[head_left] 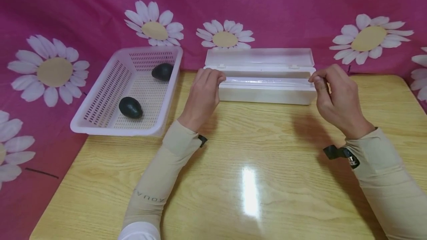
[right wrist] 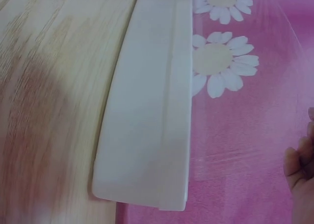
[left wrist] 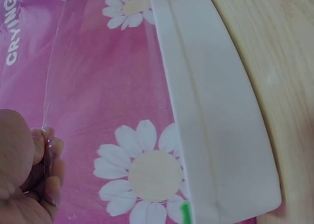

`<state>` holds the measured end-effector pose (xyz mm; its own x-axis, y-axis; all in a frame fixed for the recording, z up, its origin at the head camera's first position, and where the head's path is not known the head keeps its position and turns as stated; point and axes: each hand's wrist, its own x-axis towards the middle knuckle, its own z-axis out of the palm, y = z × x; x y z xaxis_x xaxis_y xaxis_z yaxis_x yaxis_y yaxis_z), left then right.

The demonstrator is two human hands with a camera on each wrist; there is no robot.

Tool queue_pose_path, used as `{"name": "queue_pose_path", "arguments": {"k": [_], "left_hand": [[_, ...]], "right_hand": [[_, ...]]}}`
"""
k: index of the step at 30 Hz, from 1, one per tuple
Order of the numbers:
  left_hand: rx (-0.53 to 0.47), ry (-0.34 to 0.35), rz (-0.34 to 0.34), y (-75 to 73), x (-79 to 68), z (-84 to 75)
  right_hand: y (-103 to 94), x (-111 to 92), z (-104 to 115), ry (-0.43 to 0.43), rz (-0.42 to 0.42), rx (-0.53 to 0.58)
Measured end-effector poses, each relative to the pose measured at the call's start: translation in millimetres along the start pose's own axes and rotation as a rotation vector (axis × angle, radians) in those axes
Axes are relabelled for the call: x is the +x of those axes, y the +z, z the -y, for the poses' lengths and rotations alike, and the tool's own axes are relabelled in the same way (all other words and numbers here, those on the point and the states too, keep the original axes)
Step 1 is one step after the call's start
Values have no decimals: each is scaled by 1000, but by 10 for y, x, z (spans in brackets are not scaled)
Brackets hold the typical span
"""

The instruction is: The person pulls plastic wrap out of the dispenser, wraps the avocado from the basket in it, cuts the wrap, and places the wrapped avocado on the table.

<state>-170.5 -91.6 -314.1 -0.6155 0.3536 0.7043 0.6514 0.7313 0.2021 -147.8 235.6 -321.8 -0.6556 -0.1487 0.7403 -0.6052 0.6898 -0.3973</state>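
A long white cling film dispenser box (head_left: 267, 95) lies on the table with its hinged lid (head_left: 258, 57) tipped back. From it a sheet of clear cling film (left wrist: 108, 72) is drawn up, its edge stretched taut between both hands. At the box's left end my left hand (head_left: 204, 91) pinches one corner of the film, which is bunched between thumb and fingers in the left wrist view. My right hand (head_left: 339, 97) pinches the film's other corner by the right end. In the right wrist view only some fingers (right wrist: 299, 160) of it appear, at the right edge.
To the left stands a white perforated basket (head_left: 115, 133) holding two dark oval fruits, one fruit (head_left: 130, 107) near the front and another fruit (head_left: 162, 72) against the right wall. A pink cloth (head_left: 277, 14) with daisies hangs behind the wooden table (head_left: 213, 180).
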Motion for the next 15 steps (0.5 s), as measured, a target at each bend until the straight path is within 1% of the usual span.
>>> {"name": "queue_pose_path", "arguments": {"k": [5,15], "left_hand": [[-1,-4,-9,-69,-7,-27],[19,9,-17,-165,12,-85]], "right_hand": [[-3,11,55,2,-22,2],[-83,29,193,7,-60,4]]}}
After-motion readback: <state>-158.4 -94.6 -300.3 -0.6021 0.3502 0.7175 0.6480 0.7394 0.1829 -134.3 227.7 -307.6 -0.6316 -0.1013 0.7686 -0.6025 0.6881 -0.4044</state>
